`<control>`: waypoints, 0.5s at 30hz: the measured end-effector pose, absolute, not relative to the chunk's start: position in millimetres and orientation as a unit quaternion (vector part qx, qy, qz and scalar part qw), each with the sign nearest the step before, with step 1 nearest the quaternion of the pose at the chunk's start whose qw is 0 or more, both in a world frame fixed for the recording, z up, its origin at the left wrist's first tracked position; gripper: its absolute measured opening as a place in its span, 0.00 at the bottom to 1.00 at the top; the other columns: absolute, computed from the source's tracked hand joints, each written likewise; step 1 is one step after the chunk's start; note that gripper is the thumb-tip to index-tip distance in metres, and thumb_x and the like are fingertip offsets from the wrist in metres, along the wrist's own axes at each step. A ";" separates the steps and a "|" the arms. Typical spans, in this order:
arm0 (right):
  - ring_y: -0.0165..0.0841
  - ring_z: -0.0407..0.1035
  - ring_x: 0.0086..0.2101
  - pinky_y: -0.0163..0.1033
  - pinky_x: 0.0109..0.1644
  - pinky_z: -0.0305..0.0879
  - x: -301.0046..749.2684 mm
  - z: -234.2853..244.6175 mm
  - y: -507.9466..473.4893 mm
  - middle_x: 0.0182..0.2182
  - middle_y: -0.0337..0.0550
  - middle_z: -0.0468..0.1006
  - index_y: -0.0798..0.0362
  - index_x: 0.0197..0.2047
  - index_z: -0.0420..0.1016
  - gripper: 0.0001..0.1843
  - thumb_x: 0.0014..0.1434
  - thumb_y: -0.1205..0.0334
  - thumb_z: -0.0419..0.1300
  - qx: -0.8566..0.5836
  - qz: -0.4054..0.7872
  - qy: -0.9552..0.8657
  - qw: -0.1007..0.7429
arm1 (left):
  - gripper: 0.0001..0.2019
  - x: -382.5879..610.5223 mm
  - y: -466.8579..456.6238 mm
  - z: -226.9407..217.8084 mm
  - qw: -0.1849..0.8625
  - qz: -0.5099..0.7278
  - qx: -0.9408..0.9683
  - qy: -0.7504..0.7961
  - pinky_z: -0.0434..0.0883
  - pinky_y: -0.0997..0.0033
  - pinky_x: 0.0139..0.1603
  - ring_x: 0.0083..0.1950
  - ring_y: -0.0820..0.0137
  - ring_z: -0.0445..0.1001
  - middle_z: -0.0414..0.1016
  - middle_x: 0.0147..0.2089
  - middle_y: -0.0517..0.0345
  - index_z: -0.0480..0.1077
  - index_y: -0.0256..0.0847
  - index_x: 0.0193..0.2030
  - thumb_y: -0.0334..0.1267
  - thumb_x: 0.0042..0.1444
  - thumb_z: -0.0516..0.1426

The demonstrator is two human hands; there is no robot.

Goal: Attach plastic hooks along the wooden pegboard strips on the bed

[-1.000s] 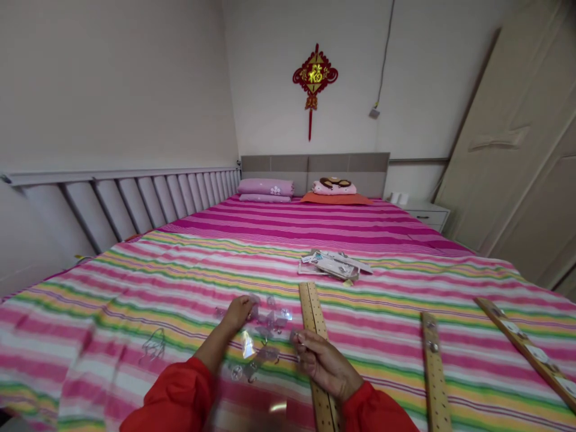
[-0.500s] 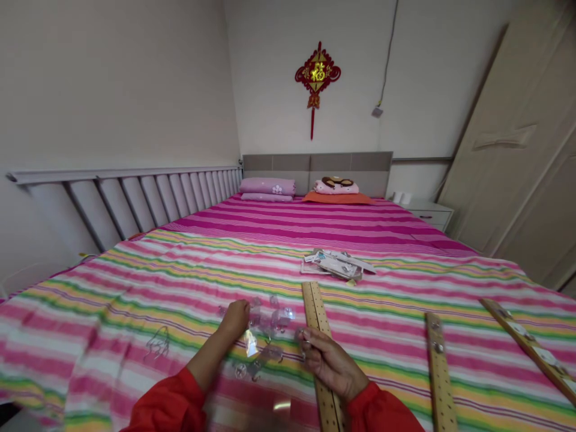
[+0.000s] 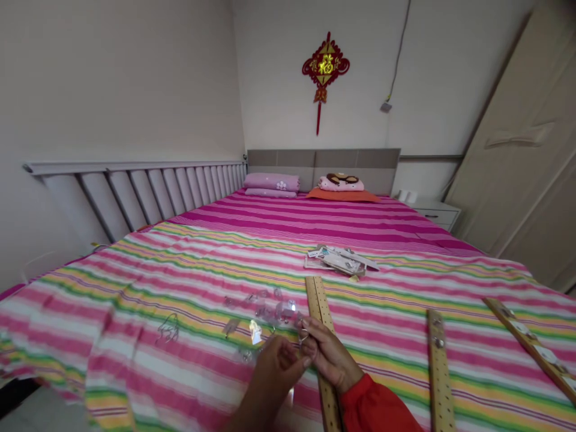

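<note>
The right hand (image 3: pixel 330 355) is clamping a clear-backed hook (image 3: pixel 303 335) between its fingers. The left hand (image 3: pixel 273 373) is hovering beside it, its grip unclear.

On the far wall (image 3: pixel 274 84), a red ornament (image 3: pixel 324 81) w/ a tassel is hanging, its ctr. panel showing 1 big gold Chinese char. (image 3: pixel 326 64), 福. Smaller gold chars. (image 3: pixel 314 65) are flanking it left & right, but they're coming out too small to read. On the bed (image 3: pixel 252 264), a pile of flat pkgs. (image 3: pixel 342 261) is lying; a pale label (image 3: pixel 317 254) at its left end is maybe carrying print, too tiny & blurry to make out.
</note>
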State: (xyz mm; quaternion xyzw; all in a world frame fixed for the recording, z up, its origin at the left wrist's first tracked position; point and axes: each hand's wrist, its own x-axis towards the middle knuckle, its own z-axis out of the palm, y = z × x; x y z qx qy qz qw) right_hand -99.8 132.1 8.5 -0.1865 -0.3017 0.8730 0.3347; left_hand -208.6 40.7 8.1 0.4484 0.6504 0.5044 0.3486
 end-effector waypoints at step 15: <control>0.27 0.61 0.17 0.34 0.22 0.55 -93.1 5.6 142.2 0.13 0.34 0.68 0.54 0.24 0.73 0.17 0.47 0.48 0.65 -0.323 0.621 -0.592 0.400 | 0.09 -226.9 45.6 -9.9 -0.084 0.278 0.629 0.721 0.63 0.72 0.33 0.34 0.69 0.71 0.71 0.31 0.57 0.66 0.43 0.28 0.30 0.58 0.49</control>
